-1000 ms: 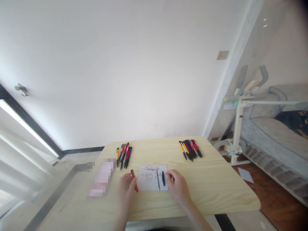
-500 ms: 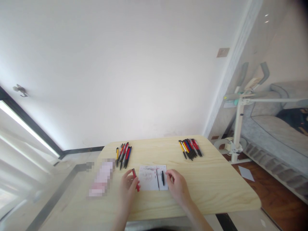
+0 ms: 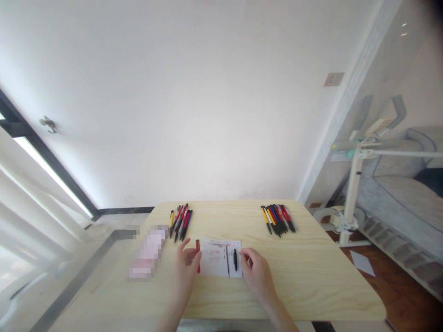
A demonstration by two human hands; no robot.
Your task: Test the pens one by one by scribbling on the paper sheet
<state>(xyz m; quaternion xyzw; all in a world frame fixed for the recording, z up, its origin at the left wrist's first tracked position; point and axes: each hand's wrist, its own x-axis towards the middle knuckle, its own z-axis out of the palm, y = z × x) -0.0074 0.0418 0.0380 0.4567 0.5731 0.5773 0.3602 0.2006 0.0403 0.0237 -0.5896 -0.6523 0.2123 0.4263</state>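
My left hand point(image 3: 187, 266) holds a red pen barrel point(image 3: 197, 249) upright-ish at the left edge of a small white paper point(image 3: 219, 258) marked with red scribbles. On the paper lie a thin pen refill point(image 3: 227, 260) and a short black pen part point(image 3: 235, 258). My right hand point(image 3: 256, 273) rests on the wooden table point(image 3: 311, 276) at the paper's right edge, fingertips close to the black part, holding nothing that I can see.
A bundle of mixed pens point(image 3: 180, 220) lies at the back left of the table, another row of pens point(image 3: 278, 218) at the back right. A blurred pink-white object point(image 3: 148, 252) sits left of my hand. A white stand point(image 3: 349, 207) and grey sofa point(image 3: 408, 193) are to the right.
My left hand turned the red pen barrel from slanted to nearly upright and shifted slightly toward the paper. The view panned a little; my right hand stayed by the paper's edge.
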